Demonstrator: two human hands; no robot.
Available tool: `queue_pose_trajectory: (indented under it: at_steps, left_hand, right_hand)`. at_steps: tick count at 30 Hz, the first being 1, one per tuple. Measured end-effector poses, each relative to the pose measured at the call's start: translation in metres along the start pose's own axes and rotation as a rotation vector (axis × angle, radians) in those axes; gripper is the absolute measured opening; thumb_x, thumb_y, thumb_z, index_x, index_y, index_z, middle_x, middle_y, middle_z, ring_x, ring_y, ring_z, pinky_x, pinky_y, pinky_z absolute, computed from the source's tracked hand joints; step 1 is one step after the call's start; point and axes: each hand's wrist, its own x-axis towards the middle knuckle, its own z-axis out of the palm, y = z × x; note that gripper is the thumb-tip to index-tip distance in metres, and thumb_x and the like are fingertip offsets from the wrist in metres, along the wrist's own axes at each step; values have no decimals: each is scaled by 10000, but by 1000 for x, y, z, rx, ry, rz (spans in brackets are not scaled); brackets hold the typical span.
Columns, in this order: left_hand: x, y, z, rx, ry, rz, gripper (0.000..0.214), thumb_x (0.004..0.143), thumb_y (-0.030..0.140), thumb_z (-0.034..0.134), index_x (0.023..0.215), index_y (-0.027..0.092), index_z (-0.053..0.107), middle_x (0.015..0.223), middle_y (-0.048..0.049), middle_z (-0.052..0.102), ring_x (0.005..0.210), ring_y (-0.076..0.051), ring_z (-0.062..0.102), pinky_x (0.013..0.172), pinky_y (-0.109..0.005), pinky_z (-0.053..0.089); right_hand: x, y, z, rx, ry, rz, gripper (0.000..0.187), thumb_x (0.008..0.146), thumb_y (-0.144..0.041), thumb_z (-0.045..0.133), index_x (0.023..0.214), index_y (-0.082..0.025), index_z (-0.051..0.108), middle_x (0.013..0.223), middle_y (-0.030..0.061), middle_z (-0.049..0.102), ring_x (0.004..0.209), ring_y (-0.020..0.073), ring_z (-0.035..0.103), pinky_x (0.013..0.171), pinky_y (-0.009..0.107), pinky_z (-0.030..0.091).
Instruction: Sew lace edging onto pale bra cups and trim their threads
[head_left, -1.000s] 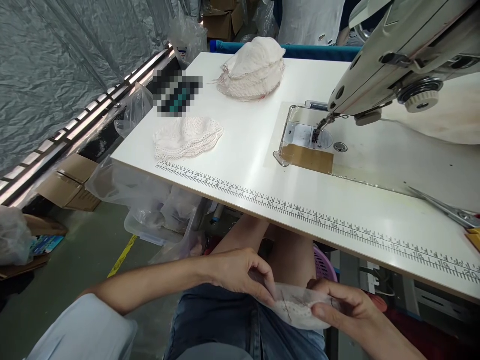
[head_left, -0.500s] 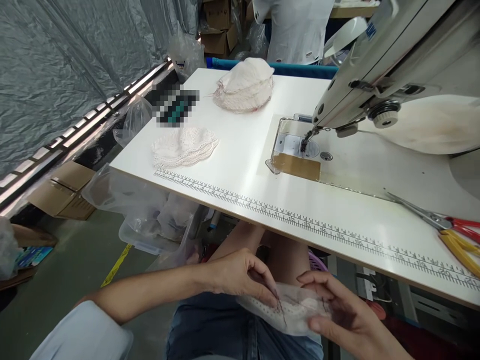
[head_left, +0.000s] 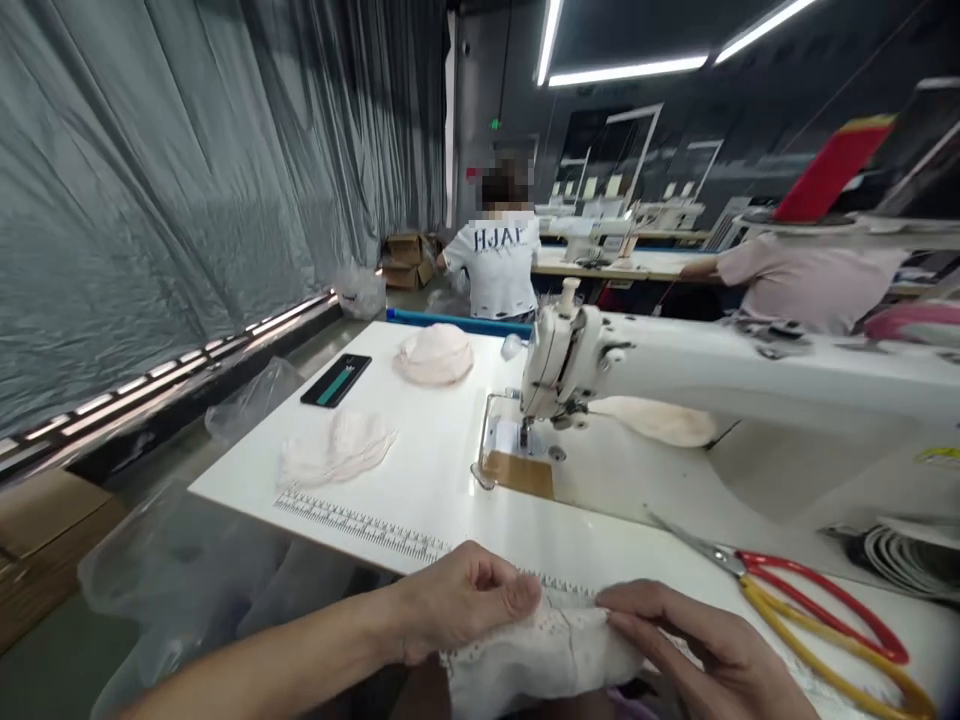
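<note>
A thin white fabric piece with small eyelet holes [head_left: 544, 665] is stretched between my two hands at the table's front edge. My left hand [head_left: 469, 605] pinches its upper left part between thumb and fingers. At the other end, my right hand [head_left: 686, 635] grips the upper right edge between thumb and fingertips. A dark line crosses the fabric between the hands. Beyond them stands a white sewing machine [head_left: 675, 365], its needle area above a metal plate. Left of the machine lie a flat pile of pale eyelet pieces [head_left: 337, 450] and a rounded pale fabric stack [head_left: 435, 355].
Scissors with red and yellow handles [head_left: 817, 610] lie at the right. A dark phone-like object [head_left: 336, 381] rests near the table's left edge, and a printed ruler [head_left: 360, 522] runs along the front. Two other people sit farther back. Plastic bags and a cardboard box [head_left: 52, 540] are at left.
The view has tilted up, bringing the room and co-workers into sight. Both hands have risen from the lap to the table edge with the fabric still between them.
</note>
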Motion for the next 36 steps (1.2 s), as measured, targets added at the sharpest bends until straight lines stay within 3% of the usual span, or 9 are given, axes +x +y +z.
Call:
queue_pose_trajectory:
  at_steps: [7,17,22,25,27,28,30,32,36]
  left_hand:
    - [40,32,-15,55,-23,-15,645,605,694,635,512,177,260,466,96,219,436,-38,157,467,-248,96]
    - [74,52,-52,261,-8,-94,385,524,455,819,678,139,661,627,20,591,601,-93,492,579,-220,362]
    - [79,62,-55,310,-81,-72,358,532,410,828,753,164,691,747,4,661,758,-131,594,739,-252,449]
    - [79,72,-52,333,-214,-35,368,547,428,820,780,171,697,742,10,668,746,-123,606,754,-245,467]
    - [75,84,-51,359,-263,3,386,556,445,812,800,168,700,736,13,670,732,-114,605,759,-235,471]
    - [71,92,-52,386,-280,22,388,573,449,803,819,166,702,741,12,674,729,-112,605,757,-230,472]
    - [60,111,-54,507,-281,60,345,640,417,776,858,160,703,747,9,683,717,-109,606,727,-211,470]
    - [47,126,-54,715,-217,118,240,718,330,736,885,160,702,745,8,694,712,-112,618,663,-185,459]
    - [28,112,-47,1135,-74,390,76,806,172,644,851,198,700,802,24,715,737,-103,640,665,-178,440]
  right_hand:
    - [36,44,-18,-355,210,-70,369,899,-502,394,778,-242,625,796,-11,699,692,157,640,583,198,490]
    - [50,109,-84,-729,486,-11,302,833,-415,322,701,-236,525,716,99,654,575,276,607,470,362,414]
    - [53,81,-79,-736,510,-185,384,847,-508,407,911,-191,614,991,177,659,875,348,619,757,489,463]
    - [65,41,-51,-367,80,-286,611,786,-583,573,1272,-225,474,1236,120,585,1119,275,557,868,380,489]
    - [78,17,-38,-155,-191,-322,668,721,-572,663,1273,-242,484,1174,83,621,1101,249,569,846,319,498]
    - [84,8,-35,-100,-250,-334,540,737,-549,660,1169,-239,569,1068,54,662,1009,232,611,795,290,508]
    - [94,-2,-35,-64,-245,-347,293,808,-489,606,890,-211,654,824,9,676,796,192,637,686,257,499]
    - [98,-6,-38,-121,-130,-368,268,877,-416,538,742,-199,620,710,-1,641,706,172,605,622,250,463]
    - [86,-4,-34,-398,53,-673,176,941,-244,450,881,-217,613,764,22,657,712,163,585,689,291,435]
